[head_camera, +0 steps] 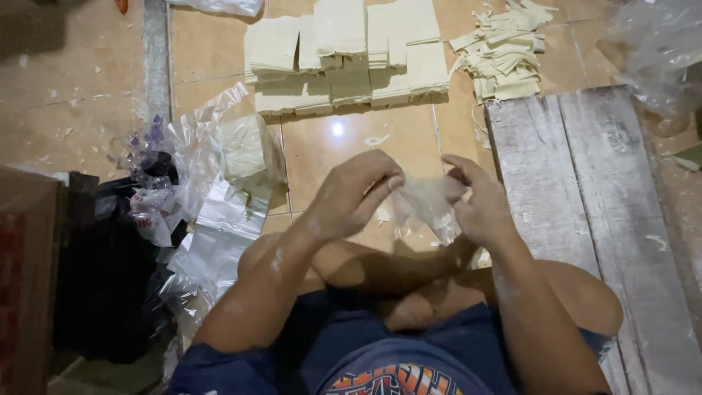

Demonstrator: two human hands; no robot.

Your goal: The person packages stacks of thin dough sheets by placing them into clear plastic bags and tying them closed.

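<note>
While the left hand (351, 194) and right hand (479, 205) pinched the small clear plastic bag (431, 199) shut-fingered between them, rubbing its mouth layers apart gently seemed wisest.

clear bag (431, 199): blurred | right hand (479, 208) fingers: partly hidden behind it | cardboard box (25, 278): cropped left

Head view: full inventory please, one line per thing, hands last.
small clear bag: one, see-through, held between both hands
stacked sheets: several piles, pale cream, on the tiled floor at top centre
cut strips: one loose heap, pale cream, top right
wooden board: one, grey, right
plastic bags: a loose pile, clear, left
black bag: one, far left
left hand: grip pinching the small bag's edge
right hand: grip on its other side
</note>
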